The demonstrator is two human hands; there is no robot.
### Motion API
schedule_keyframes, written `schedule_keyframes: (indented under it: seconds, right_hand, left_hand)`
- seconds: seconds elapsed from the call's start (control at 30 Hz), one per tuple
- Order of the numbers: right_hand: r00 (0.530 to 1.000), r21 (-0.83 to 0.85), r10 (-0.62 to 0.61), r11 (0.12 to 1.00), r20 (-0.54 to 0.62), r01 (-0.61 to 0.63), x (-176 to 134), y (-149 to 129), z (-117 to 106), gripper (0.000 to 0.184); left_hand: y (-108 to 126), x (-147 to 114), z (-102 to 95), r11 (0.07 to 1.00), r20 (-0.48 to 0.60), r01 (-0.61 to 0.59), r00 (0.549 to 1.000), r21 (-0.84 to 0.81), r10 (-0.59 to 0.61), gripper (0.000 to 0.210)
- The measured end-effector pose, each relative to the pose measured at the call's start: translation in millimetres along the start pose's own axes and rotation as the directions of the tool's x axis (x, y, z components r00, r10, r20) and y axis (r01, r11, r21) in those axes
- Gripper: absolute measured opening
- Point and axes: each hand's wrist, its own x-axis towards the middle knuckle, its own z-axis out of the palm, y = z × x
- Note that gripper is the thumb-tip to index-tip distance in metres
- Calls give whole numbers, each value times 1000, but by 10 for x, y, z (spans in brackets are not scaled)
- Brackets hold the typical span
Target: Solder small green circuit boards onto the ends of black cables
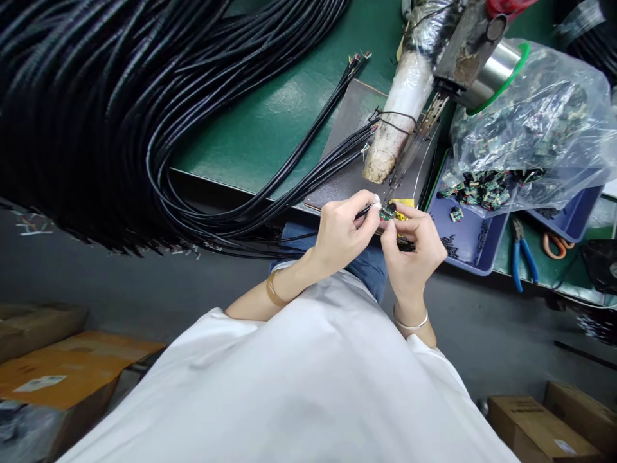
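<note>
My left hand (348, 226) pinches the end of a black cable (364, 211) near the table edge. Close to its fingertips, my right hand (413, 241) is closed on a small green circuit board (387, 212). The cable's end and the board meet between the two hands; whether the wires touch the board I cannot make out. Just above the board is the tip of a soldering iron (391, 188), mounted pointing down. Beside it hangs a white, plastic-wrapped tube (396, 122) with a browned end. A yellow piece (405, 207) shows behind my right fingers.
A large bundle of black cables (110, 116) fills the left. On the right, a purple tray (475, 247) holds several boards and small black parts, partly under a clear bag (540, 116). A solder spool (499, 74), blue-handled pliers (523, 257) and orange-handled scissors (554, 245) are nearby.
</note>
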Motion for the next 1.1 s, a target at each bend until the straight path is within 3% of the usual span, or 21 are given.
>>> schedule_keyframes:
  seconds: [0.17,0.4,0.57,0.67,0.73,0.8,0.87,0.97,1.1]
  right_hand:
    - [999,-24,-37,999,15,37,-52,41,14,11]
    - [999,-32,-44,999,5,44,-61,65,42,10]
    - [995,78,100,992,17,-101,-49,82,0,3]
    - [966,140,189,976,-177,-165,-35,136,-70,5]
    - [916,184,147,979,-374,-83,-21,171,-117,8]
    - [890,235,122,972,-439,-18,-22,190,-150,13]
    - [923,241,128,970,-364,-40,-52,191,-162,18]
    - [974,111,121,989,-192,-101,-135,172,-141,14]
    - [998,24,52,998,-16,-52,-184,135,-72,8]
  left_hand:
    - [25,-7,-11,996,40,87,995,-26,-86,12]
    - [28,1,-11,994,57,109,993,-22,-108,12]
    - [28,-13,-29,985,117,150,983,-81,-140,14]
    - [-21,-76,-24,969,160,198,972,-146,-174,12]
    - [-71,-127,-10,949,165,238,964,-205,-207,9]
    - [-120,-165,6,923,171,272,958,-272,-231,9]
    - [-154,-181,18,900,170,293,953,-323,-249,10]
    - [-160,-164,21,887,140,297,954,-353,-264,11]
    - [-107,-119,16,907,108,258,966,-332,-235,13]
